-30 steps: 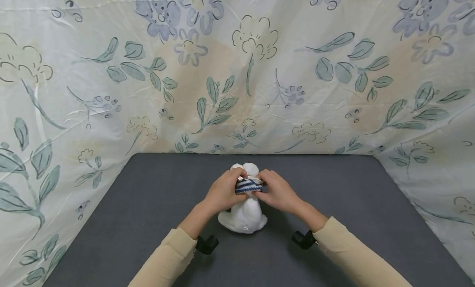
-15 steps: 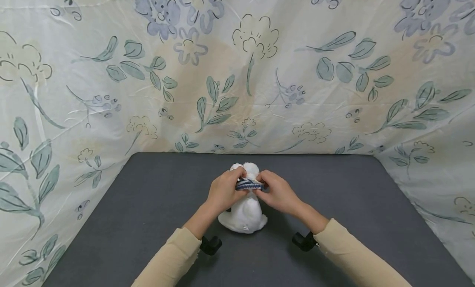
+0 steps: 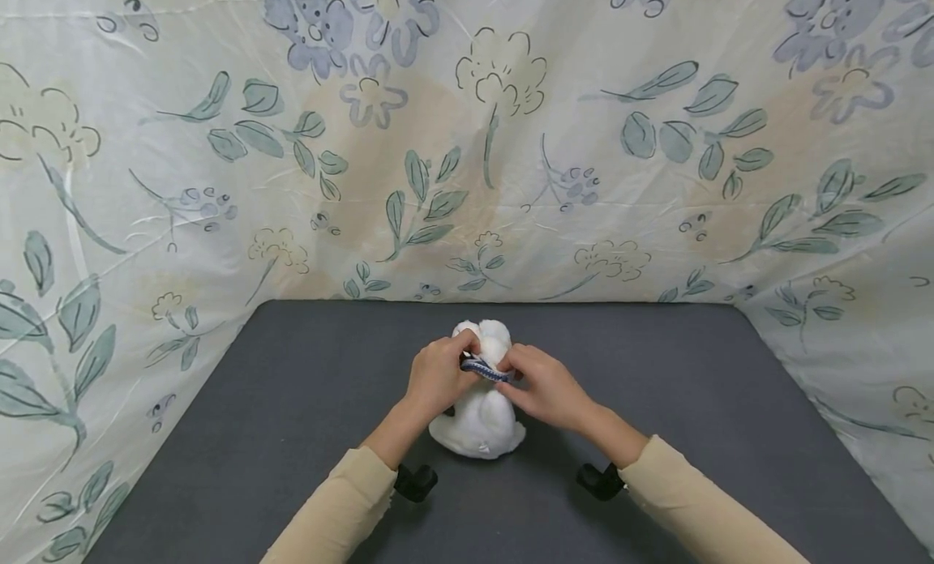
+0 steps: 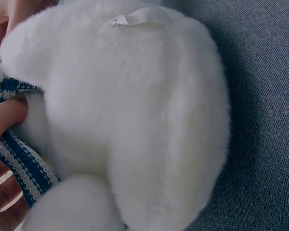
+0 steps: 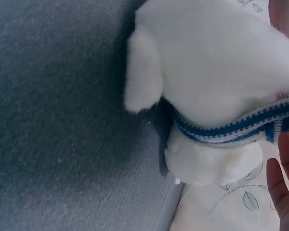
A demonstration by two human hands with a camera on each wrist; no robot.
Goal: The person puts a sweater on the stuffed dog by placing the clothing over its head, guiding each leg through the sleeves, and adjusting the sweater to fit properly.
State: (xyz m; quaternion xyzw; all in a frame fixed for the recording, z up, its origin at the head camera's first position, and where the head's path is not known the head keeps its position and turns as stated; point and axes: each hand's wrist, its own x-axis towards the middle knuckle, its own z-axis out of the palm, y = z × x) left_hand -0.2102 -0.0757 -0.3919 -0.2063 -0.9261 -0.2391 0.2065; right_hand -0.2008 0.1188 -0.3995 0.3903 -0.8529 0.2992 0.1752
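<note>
A white plush toy [image 3: 477, 434] sits on the dark table with its back to me, a small tag low on its back. Round its neck runs a blue-and-white striped knitted scarf [image 3: 485, 370], seen in the right wrist view as a narrow band [image 5: 221, 130] under the body. My left hand [image 3: 436, 378] pinches the scarf at the left of the neck; in the left wrist view its thumb [image 4: 8, 114] presses inside the loop. At the right of the neck, my right hand [image 3: 543, 383] holds the scarf's other side between thumb and index finger. The toy's face is hidden.
A dark grey table [image 3: 292, 434] lies under the toy. Floral cloth [image 3: 467, 183] hangs behind it and along both sides. Black wrist-camera mounts [image 3: 416, 483] stick out below both cuffs.
The scarf has gone from a wide striped strip to a narrow band sloping down to the right. My right hand has shifted slightly lower; the toy has stayed in place.
</note>
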